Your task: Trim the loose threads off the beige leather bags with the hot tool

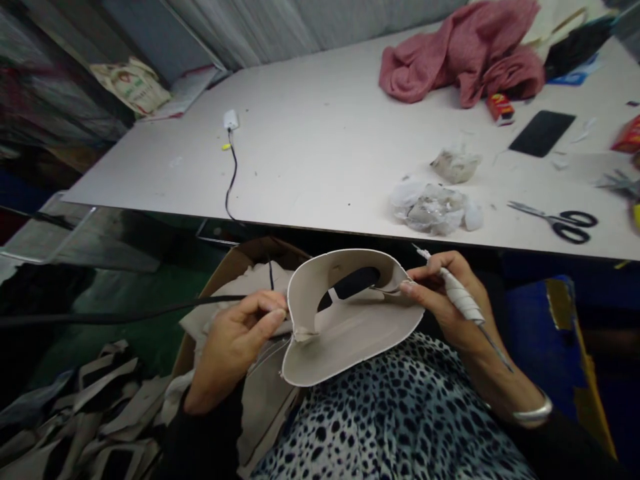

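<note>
A beige, curved piece (350, 333) with an oval opening is spread between both hands above the lap. My left hand (240, 340) is closed, thumb and forefinger pinched at the piece's left edge; thin thread trails below it. My right hand (450, 293) grips the right edge between thumb and forefinger. A white-wrapped tool (463, 300) with a thin metal tip at its upper end and a metal shaft at the lower end also lies in my right hand, across the palm side.
Ahead is a pale table (300, 153) with scissors (560, 220), plastic bags (435, 207), a black pad (543, 133), a pink cloth (460, 53) and a cabled white adapter (231, 120). A carton (215, 273) and beige pieces (100, 413) are at lower left.
</note>
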{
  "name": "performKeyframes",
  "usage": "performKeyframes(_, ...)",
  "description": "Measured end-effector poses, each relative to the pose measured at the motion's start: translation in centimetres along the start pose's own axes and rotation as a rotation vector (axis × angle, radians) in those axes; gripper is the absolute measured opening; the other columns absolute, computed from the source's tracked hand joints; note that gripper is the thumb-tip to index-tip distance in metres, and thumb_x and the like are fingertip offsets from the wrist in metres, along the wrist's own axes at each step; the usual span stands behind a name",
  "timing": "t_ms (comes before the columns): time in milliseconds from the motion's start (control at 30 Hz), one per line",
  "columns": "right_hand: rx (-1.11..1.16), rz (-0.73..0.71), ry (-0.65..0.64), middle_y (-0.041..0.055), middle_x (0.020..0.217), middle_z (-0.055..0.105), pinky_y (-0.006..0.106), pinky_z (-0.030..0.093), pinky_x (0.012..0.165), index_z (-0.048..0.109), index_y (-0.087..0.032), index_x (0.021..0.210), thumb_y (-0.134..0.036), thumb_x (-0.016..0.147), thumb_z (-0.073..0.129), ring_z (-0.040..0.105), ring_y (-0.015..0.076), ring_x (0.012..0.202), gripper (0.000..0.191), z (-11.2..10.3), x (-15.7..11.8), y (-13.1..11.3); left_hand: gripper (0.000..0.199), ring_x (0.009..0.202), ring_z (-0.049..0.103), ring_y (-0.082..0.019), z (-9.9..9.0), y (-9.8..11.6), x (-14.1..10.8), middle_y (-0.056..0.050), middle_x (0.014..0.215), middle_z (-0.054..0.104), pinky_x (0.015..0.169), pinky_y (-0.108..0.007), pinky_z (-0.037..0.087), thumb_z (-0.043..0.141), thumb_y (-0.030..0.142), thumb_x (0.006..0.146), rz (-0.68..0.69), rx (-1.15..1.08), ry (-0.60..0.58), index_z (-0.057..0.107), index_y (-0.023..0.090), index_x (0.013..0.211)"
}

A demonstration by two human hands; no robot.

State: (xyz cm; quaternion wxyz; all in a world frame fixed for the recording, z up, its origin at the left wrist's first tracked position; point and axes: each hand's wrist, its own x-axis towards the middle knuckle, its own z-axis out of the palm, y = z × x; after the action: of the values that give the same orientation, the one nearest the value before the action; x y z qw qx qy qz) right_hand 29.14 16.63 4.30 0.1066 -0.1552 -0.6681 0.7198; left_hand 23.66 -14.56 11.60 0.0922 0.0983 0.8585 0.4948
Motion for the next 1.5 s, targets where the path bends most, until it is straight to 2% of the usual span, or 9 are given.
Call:
performKeyframes(167, -0.034, -0.040, -0.096, 0.0002, 0.091, 0.077, 0.029, 0.058, 0.071, 0.049, -0.026, 0.095, -0.035, 0.078, 0.087, 0.072, 0.0188, 0.077, 0.043, 0.7, 0.0, 0.5, 0.031, 0.124, 0.062, -0.027, 0.9, -1.6, 5.0, -0.013, 0.128, 0.068, 0.109, -0.039, 0.050, 0.080, 0.043, 0.084, 0.232, -0.220, 0.014, 0.077, 0.018, 0.102)
performKeyframes(300, -0.092, -0.115, -0.181, -0.0002, 0.090, 0.078, 0.029, 0.056, 0.076, 0.048, -0.026, 0.093, -0.032, 0.082, 0.084, 0.072, 0.0179, 0.080, 0.038, 1.4, 0.0, -0.1, 0.044, 0.108, 0.071, -0.028, 1.9, 0.5, 10.3, -0.015, 0.119, 0.075, 0.100, -0.041, 0.056, 0.076, 0.054, 0.085, 0.269, -0.317, -0.367, 0.079, 0.018, 0.111)
performKeyframes(433, -0.088, -0.159, -0.182, 0.0006, 0.095, 0.079, 0.029, 0.057, 0.078, 0.050, -0.026, 0.095, -0.034, 0.087, 0.080, 0.074, 0.0180, 0.083, 0.033, 2.0, 0.3, -0.1, 0.039, 0.112, 0.071, -0.029, 4.2, 3.9, 14.2, -0.012, 0.119, 0.078, 0.100, -0.038, 0.053, 0.082, 0.043, 0.080, 0.316, -0.109, -0.794, 0.081, 0.022, 0.113)
performKeyframes(667, -0.186, -0.286, 0.023, -0.0005, 0.095, 0.079, 0.026, 0.059, 0.072, 0.053, -0.025, 0.093, -0.031, 0.090, 0.078, 0.075, 0.0161, 0.080, 0.026, 2.1, 1.3, 0.5, 0.052, 0.113, 0.070, -0.027, 9.1, 4.8, 15.8, -0.007, 0.125, 0.076, 0.097, -0.032, 0.050, 0.082, 0.034, 0.078, 0.415, 0.173, -0.998, 0.074, 0.025, 0.129)
performKeyframes(800, -0.199, -0.291, 0.128, -0.0006, 0.093, 0.079, 0.027, 0.060, 0.073, 0.053, -0.026, 0.093, -0.031, 0.089, 0.078, 0.075, 0.0167, 0.080, 0.026, 2.2, 2.2, 1.1, 0.038, 0.102, 0.071, -0.026, 10.5, 4.5, 15.8, -0.008, 0.111, 0.079, 0.089, -0.032, 0.050, 0.076, 0.034, 0.082, 0.332, 0.226, -0.954, 0.078, 0.020, 0.117)
performKeyframes(1033, -0.051, -0.248, 0.147, 0.0025, 0.100, 0.079, 0.034, 0.062, 0.084, 0.057, -0.026, 0.105, -0.036, 0.094, 0.073, 0.077, 0.0194, 0.090, 0.021, 2.0, 3.6, 2.1, 0.021, 0.080, 0.068, -0.021, 11.7, 2.8, 16.5, -0.005, 0.083, 0.076, 0.076, -0.029, 0.049, 0.079, 0.034, 0.078, 0.094, -0.047, -0.793, 0.078, 0.015, 0.088)
performKeyframes(1267, -0.200, -0.276, 0.409, 0.0078, 0.100, 0.077, 0.033, 0.060, 0.071, 0.069, -0.021, 0.124, -0.050, 0.103, 0.055, 0.072, 0.0189, 0.079, 0.039, -3.5, 6.9, 2.2, 0.036, 0.056, 0.059, -0.014, 10.6, -0.2, 19.9, 0.000, 0.063, 0.065, 0.057, -0.026, 0.046, 0.090, 0.037, 0.060, -0.360, -0.610, -0.558, 0.067, 0.016, 0.078)
performKeyframes(1367, -0.282, -0.265, 0.461, 0.0078, 0.096, 0.076, 0.034, 0.059, 0.076, 0.073, -0.018, 0.115, -0.053, 0.100, 0.059, 0.070, 0.0192, 0.079, 0.040, -5.4, 8.7, 2.8, 0.035, 0.054, 0.057, -0.013, 12.8, -0.7, 19.1, 0.001, 0.061, 0.064, 0.056, -0.025, 0.045, 0.091, 0.034, 0.059, -0.408, -0.612, -0.519, 0.066, 0.015, 0.074)
performKeyframes(1500, -0.304, -0.306, 0.449, 0.0055, 0.092, 0.075, 0.036, 0.059, 0.083, 0.071, -0.018, 0.108, -0.052, 0.097, 0.064, 0.072, 0.0209, 0.086, 0.035, -6.0, 10.5, 3.6, 0.028, 0.058, 0.057, -0.013, 17.0, -0.8, 16.2, -0.001, 0.063, 0.066, 0.059, -0.025, 0.042, 0.089, 0.032, 0.062, -0.313, -0.493, -0.484, 0.071, 0.013, 0.072)
